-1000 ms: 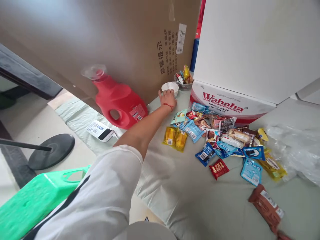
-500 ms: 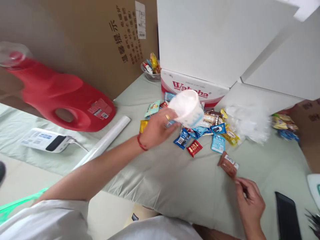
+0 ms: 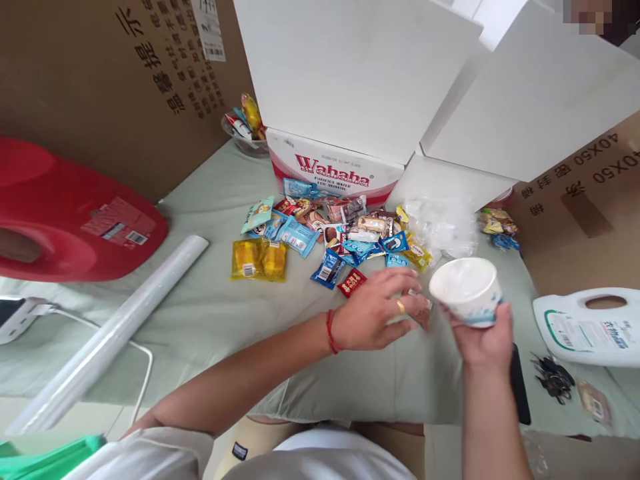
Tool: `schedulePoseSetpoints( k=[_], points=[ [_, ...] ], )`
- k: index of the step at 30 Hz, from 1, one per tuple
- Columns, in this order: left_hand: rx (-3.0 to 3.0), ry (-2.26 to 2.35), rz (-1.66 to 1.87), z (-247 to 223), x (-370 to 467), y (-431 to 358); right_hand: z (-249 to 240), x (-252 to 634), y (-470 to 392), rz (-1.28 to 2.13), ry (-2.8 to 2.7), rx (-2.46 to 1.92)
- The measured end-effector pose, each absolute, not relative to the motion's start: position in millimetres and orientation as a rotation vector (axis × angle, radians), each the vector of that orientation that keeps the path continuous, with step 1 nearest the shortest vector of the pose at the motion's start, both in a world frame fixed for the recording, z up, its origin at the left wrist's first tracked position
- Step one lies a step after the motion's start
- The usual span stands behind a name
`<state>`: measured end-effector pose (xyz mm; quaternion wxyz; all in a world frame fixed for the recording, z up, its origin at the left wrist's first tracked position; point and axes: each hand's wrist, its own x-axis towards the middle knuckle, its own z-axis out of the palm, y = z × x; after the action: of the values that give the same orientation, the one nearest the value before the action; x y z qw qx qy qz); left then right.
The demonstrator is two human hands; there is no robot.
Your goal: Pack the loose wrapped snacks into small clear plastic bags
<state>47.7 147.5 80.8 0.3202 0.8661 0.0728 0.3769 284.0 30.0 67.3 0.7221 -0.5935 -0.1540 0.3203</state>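
My right hand holds a white paper bowl with a blue pattern on its side, tilted so that its pale inside shows. My left hand reaches over the table from the left with its fingers apart. At its fingertips is a brown snack packet, partly hidden by the fingers; whether they touch it I cannot tell. Just beyond that hand lie a small red packet and a dark blue packet. Behind them spreads a pile of wrapped snacks, with a yellow packet at its left.
A Wahaha carton stands behind the snacks, beside clear plastic bags. At left are a red jug and a plastic roll. A white bottle, keys and a black phone lie at right.
The paper bowl has passed from my left hand to my right. My right hand has left the brown packet's corner, and my left hand has come down to that packet. The view has shifted right.
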Motion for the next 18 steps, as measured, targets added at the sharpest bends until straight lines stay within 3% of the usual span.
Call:
schedulePoseSetpoints(
  k=[4,11,16,18],
  points=[
    [2.032,0.530,1.101,73,21,156,100,355,97,0.054,-0.796,-1.813],
    [1.861,0.850,1.130,43,-8,160,142,398,159,-0.158,-1.302,-2.294],
    [1.788,0.910,1.177,29,0,156,164,404,148,-0.301,-1.381,-2.083],
    [1.787,0.927,1.189,24,6,154,172,407,139,-0.069,-1.231,-1.976]
  ],
)
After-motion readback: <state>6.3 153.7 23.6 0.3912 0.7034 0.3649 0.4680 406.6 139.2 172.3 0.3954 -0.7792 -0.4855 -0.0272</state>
